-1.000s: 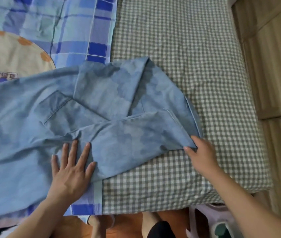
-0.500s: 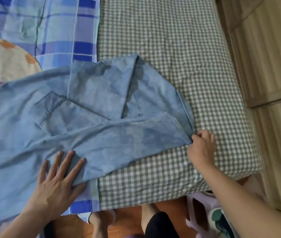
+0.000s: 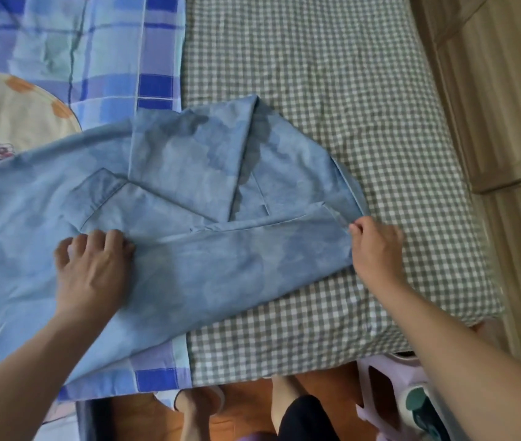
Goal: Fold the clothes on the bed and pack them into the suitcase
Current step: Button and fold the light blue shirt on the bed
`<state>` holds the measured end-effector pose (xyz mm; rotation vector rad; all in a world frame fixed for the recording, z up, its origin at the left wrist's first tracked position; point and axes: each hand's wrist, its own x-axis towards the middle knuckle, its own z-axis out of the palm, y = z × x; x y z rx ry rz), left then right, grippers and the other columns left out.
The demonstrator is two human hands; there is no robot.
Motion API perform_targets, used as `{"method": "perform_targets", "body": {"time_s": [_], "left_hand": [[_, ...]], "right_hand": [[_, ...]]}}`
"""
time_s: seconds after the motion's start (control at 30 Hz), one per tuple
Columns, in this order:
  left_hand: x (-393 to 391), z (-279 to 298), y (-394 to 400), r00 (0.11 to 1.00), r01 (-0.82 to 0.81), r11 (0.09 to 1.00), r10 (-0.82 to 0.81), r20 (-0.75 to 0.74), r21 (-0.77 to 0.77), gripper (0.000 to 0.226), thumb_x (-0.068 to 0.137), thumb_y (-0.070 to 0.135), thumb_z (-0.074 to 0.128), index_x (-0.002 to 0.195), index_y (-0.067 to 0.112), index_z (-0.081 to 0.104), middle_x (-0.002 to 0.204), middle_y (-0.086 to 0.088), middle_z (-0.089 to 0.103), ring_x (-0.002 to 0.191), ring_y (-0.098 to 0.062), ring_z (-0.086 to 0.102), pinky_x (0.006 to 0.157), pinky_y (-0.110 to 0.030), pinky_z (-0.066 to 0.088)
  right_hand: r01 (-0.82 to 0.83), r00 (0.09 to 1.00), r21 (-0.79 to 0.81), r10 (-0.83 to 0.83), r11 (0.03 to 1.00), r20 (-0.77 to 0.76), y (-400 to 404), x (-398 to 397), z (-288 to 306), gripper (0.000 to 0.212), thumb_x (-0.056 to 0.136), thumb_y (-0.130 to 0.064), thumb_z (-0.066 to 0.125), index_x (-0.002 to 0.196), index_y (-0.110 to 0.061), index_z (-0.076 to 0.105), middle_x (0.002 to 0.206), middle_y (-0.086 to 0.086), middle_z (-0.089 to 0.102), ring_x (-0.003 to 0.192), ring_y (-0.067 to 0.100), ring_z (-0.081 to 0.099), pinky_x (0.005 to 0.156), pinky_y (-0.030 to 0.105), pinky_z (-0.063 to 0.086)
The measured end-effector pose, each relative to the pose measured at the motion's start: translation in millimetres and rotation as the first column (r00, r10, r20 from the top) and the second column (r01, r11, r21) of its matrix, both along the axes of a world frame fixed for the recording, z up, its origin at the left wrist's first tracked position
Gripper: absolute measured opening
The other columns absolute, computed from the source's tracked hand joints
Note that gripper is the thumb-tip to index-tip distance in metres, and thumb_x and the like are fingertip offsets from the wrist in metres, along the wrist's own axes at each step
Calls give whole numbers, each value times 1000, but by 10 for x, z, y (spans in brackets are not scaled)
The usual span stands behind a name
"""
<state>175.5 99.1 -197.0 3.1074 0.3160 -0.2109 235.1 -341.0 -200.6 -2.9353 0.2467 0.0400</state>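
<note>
Shirt [image 3: 208, 268]: soft mottled-blue cotton, perhaps.

left hand [image 3: 92, 268] moved up the garment [image 3: 221, 265], fingers now curled

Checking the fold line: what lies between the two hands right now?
In the head view, only the folded blue garment spans from the left hand to the right hand; nothing else sits on that stretch.

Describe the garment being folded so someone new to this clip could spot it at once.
On the bed, where the green gingham sheet meets the blue plaid quilt, lies a mottled light-blue shirt. Both hands grip it, and unlike the checked bedding it has a chest pocket.
</note>
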Motion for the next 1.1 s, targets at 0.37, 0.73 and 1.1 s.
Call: {"method": "perform_targets", "body": {"time_s": [0.37, 0.73, 1.1], "left_hand": [[-564, -489, -579, 967, -195, 960, 154, -204, -200, 67, 96, 67, 11, 160, 45, 8, 170, -1, 0, 155, -32, -9, 118, -70, -3], [-484, -379, -686, 919, -332, 935, 291, -266, -126, 68, 98, 70, 10, 158, 45, -10, 168, 3, -19, 152, -32, -25, 117, -69, -11], [-1213, -724, 761, 795, -577, 793, 492, -356, -195, 76, 92, 68, 8, 161, 38, 3, 171, 3, -4, 156, -19, -11, 124, -49, -3]], "right_hand": [[-590, 796, -148, 603, 794, 61, 649, 654, -189, 36, 101, -39, 47, 94, -9, 67, 92, 11, 67, 91, 36, 62, 83, 50, 50], [-592, 792, -79, 597, 802, 124, 1622, 113, -63, 38, 97, -23, 56, 134, -14, 59, 150, 17, 45, 141, 42, 35, 119, 59, 17], [-423, 897, -164, 386, 891, -214, 1170, 247, -553, 67, 102, -50, 21, 156, -13, 30, 164, 12, 24, 152, 31, 18, 123, 49, 12]]}}
